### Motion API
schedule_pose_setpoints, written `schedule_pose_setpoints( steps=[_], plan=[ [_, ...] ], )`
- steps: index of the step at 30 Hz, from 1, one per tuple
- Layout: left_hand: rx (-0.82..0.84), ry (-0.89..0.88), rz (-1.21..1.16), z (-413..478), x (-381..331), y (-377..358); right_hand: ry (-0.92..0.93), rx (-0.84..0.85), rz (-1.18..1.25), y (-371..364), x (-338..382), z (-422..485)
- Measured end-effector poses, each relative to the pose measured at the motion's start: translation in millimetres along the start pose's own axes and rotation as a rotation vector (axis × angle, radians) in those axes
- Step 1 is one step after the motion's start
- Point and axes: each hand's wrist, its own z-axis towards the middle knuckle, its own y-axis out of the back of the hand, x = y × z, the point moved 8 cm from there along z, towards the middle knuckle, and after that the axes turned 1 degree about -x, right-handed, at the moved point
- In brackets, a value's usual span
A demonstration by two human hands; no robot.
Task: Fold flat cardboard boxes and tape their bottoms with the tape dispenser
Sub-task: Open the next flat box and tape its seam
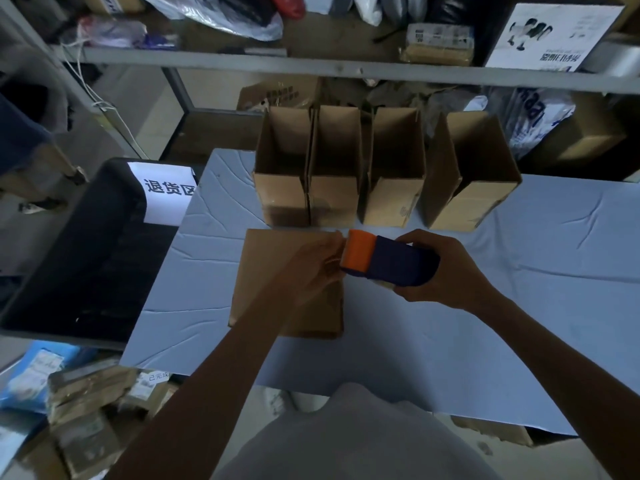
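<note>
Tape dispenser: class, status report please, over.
Right hand grips tape dispenser. Left hand at its orange end, hold unclear. Cardboard box lies beneath both. Nothing in the way.

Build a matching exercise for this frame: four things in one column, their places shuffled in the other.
Things
1. tape dispenser
2. four open boxes
3. black bin
4. nearest box

Places
A. left of the table, bearing a white sign
B. gripped by the right hand
C. upright in a row at the table's far edge
D. lying on the table beneath the left hand

Pairs: 1-B, 2-C, 3-A, 4-D
</note>
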Motion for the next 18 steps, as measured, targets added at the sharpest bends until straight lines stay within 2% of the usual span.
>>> schedule_pose_setpoints(
  steps=[1,5,10,15,18],
  plan=[
    [-0.086,-0.028,0.022,-5.8,-7.6,4.8,0.002,0.002,0.007,0.2,0.1,2.1],
    [0.004,-0.008,0.100,0.1,-7.2,5.4,0.023,0.014,0.003,0.5,2.2,7.6],
    [0.101,0.030,0.008,-1.9,-11.4,1.2,0.059,0.015,0.037,4.3,11.1,11.9],
    [0.057,0.099,-0.102,-1.5,-17.5,14.1,0.056,0.016,0.011,15.1,10.2,15.6],
    [0.023,0.135,0.042,-2.2,-23.2,11.2,0.041,0.049,-0.014,16.2,6.6,17.1]
  ],
)
